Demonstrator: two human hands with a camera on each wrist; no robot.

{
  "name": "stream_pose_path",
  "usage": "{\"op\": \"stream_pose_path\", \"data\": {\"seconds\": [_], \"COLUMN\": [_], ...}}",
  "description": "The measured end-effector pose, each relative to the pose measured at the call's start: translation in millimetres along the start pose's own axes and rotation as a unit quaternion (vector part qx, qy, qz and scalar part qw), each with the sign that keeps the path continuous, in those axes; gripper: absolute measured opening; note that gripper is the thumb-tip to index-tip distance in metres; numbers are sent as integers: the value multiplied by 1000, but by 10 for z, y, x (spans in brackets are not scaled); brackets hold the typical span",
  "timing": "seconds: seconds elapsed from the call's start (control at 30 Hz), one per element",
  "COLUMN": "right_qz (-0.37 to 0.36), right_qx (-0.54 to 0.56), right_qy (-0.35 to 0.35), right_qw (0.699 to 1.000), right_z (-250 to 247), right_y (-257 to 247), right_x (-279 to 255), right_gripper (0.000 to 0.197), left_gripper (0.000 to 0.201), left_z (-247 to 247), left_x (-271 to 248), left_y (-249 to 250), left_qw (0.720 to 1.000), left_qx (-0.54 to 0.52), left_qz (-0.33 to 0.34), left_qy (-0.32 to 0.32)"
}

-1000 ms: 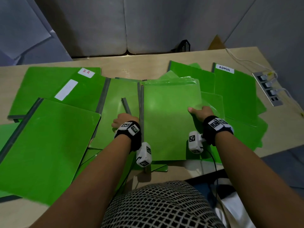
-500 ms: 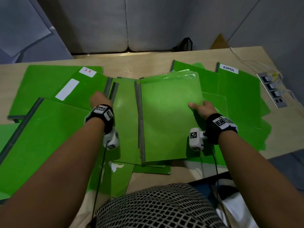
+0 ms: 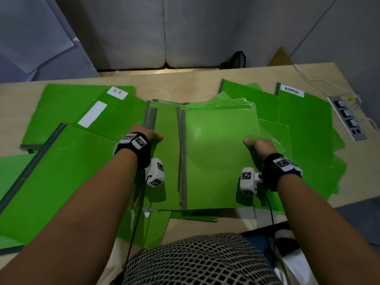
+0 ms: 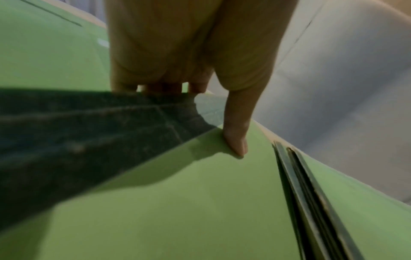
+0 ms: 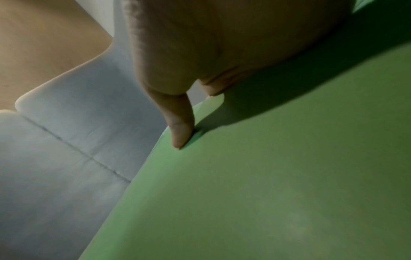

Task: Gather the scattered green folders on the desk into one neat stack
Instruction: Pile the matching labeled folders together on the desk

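1. A small stack of green folders (image 3: pixel 220 157) is held at the middle of the desk (image 3: pixel 185 83), its grey spines on the left side.
2. The stack's right edge is gripped by the right hand (image 3: pixel 260 146): the thumb (image 5: pixel 181 133) is pressed on the top cover, and the other fingers are curled under the edge, as seen from the right wrist.
3. A folder (image 3: pixel 166 153) just left of the stack, partly tucked beneath it, is pinched at its left edge by the left hand (image 3: pixel 147 134); the thumb (image 4: pixel 235 139) lies on top and the fingers are hidden below the cover.
4. More green folders are spread over the desk: one marked "H.R" (image 3: pixel 117 92) and one with a blank white label (image 3: pixel 92 114) at far left, a large one (image 3: pixel 61 177) at near left, and one marked "ADMIN" (image 3: pixel 292 91) at far right.
5. Further green sheets (image 3: pixel 316 171) are seen overlapping under the right wrist.
6. A power strip (image 3: pixel 347 118) with plugged cables is set into the desk's right end.
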State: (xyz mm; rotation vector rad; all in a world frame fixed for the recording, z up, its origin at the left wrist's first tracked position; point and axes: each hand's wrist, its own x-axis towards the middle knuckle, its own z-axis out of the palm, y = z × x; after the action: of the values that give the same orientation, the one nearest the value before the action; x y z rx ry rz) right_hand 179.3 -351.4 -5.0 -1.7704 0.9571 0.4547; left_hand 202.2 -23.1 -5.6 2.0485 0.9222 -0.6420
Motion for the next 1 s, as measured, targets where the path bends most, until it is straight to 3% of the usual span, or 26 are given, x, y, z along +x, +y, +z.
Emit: {"op": "stream_pose_path", "data": {"seconds": [0.1,0.27,0.4,0.5,0.57,0.63,0.7,0.77,0.87,1.0], "right_qz": [-4,-9,-25,-36,-47,-73,-87,-99,-123,-125], "right_qx": [24,28,-22,-166,-263,-320,-316,-340,-389,-371], "right_qy": [10,25,19,19,39,48,24,-5,-30,-63], "right_qw": [1000,999,999,985,963,944,944,935,912,918], "right_z": [-100,-255,-246,-196,-130,-52,35,122,245,286], "right_y": [3,55,41,91,140,159,154,104,33,-12], "right_x": [20,84,38,5,-17,-52,-63,-107,-135,-132], "right_gripper": [59,66,65,68,76,88,91,90,88,78], "left_gripper": [80,54,39,88,104,98,85,85,87,83], "left_z": [-15,113,399,538,551,562,571,579,579,538], "left_x": [-130,-378,-601,-621,-626,-618,-637,-659,-666,-634], "left_y": [148,344,328,157,15,-77,-116,-113,-114,-174], "left_qw": [998,989,983,982,985,983,976,975,985,987], "left_qx": [-34,-79,-129,-151,-141,-152,-178,-180,-147,-161], "left_qz": [54,123,107,49,36,30,36,46,36,-7], "left_qy": [-13,-34,-76,-98,-98,-100,-122,-118,-78,-25]}}
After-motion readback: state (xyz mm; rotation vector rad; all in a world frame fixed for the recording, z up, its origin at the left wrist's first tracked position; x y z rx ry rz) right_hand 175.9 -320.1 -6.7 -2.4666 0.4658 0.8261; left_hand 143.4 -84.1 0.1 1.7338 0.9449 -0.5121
